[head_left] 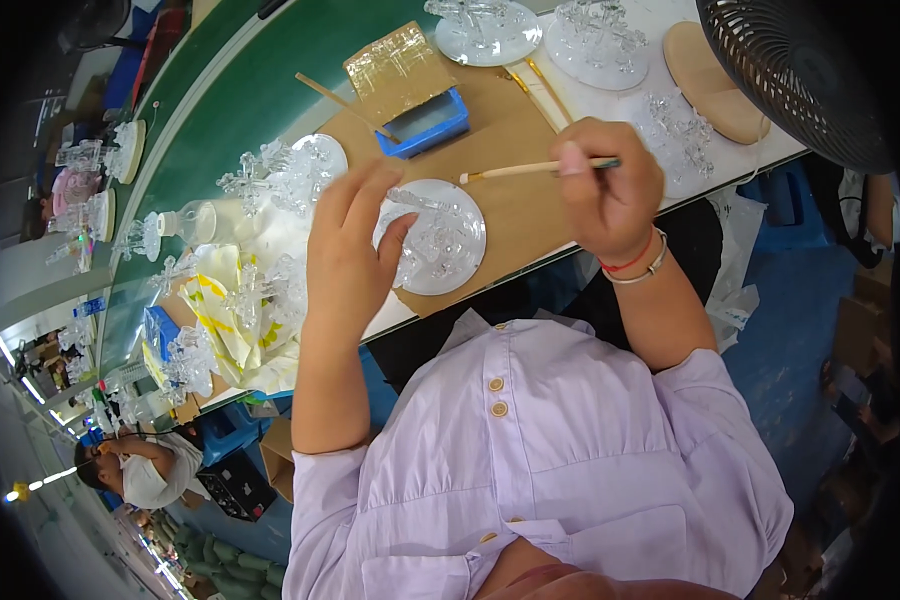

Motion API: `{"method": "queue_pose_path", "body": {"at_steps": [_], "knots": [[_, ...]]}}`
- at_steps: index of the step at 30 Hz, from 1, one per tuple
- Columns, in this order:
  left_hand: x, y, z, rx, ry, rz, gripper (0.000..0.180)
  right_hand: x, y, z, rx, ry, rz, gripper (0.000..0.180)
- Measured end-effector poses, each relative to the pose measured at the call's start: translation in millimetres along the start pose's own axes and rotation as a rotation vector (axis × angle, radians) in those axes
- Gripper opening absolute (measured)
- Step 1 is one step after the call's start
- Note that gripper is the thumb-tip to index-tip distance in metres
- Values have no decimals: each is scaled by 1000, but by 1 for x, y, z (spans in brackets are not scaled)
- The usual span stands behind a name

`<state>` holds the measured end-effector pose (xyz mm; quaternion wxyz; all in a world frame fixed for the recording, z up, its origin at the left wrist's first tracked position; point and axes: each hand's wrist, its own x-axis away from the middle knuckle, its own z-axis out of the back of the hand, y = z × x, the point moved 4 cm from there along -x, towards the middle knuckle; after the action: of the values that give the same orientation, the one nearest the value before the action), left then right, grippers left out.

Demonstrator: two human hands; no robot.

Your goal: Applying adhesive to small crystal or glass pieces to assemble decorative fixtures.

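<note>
A slim wooden paintbrush (515,171) is pinched in my right hand (610,190), held level above the brown cardboard with its pale tip pointing left. The brush's dark end pokes out past my fingers. Over the left edge of a round white disc (460,265) hovers my left hand (350,245), its fingers apart and nothing visible in them. Clear, glassy plastic pieces (435,235) sit on that disc, partly covered by my left hand. Whether the fingers touch them I cannot tell.
Beyond the disc stands a blue box (430,128) with a taped cardboard flap (400,75) and a stick leaning in it. More clear ornaments (595,45) stand along the far side. A black fan (810,75) is at far right, crumpled yellow-white cloth (235,320) at left.
</note>
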<state>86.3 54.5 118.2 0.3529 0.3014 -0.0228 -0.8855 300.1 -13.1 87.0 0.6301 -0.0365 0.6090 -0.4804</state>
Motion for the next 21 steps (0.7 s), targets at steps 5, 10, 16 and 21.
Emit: {"method": "queue_pose_path", "body": {"at_steps": [5,10,16,21], "knots": [[-2,-12,15,64,-228,-40,15,-29,-17,23,-158,258,53,4],[2,-18,94,126,-54,138,16,-38,-20,43,-481,443,75,7],[-47,-101,185,141,369,489,11,-36,-6,36,-520,530,45,18],[-152,-173,138,-146,130,361,22,-33,-5,25,-558,366,67,27]]}}
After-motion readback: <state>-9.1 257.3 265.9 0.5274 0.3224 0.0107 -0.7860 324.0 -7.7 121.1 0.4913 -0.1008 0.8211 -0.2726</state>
